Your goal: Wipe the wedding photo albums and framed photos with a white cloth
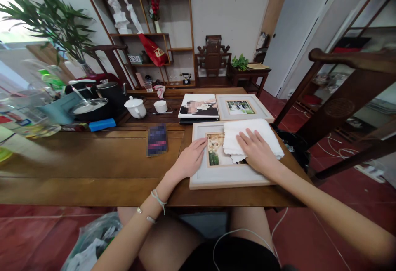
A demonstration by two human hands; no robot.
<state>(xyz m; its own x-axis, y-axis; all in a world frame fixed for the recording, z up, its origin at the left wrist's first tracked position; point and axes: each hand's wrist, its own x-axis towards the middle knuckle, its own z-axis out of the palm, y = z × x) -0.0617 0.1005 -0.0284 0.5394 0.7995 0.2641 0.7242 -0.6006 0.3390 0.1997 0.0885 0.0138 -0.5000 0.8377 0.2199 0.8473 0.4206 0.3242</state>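
A light wooden picture frame (pixel 216 182) with a wide pale mount and a photo (pixel 215 155) in its middle lies flat on the table before me. My left hand (pixel 192 155) rests on the frame's left part, fingers stretched out, fingertips at the photo's left edge. Under my right hand (pixel 257 149), a white cloth (pixel 266 133) with a scalloped edge is spread over the frame's right side. The fingers of that hand lie flat on the cloth, pressing rather than gripping it. Part of the photo is hidden by the cloth.
Behind the frame lie another framed photo (pixel 260 112) and a photo panel (pixel 199 97). A dark blurred packet (pixel 157 140) lies left of them. A white lidded cup (pixel 135 108), a small white cup (pixel 161 106) and a blue object (pixel 102 125) stand further left. A wooden chair (pixel 334 102) is at right.
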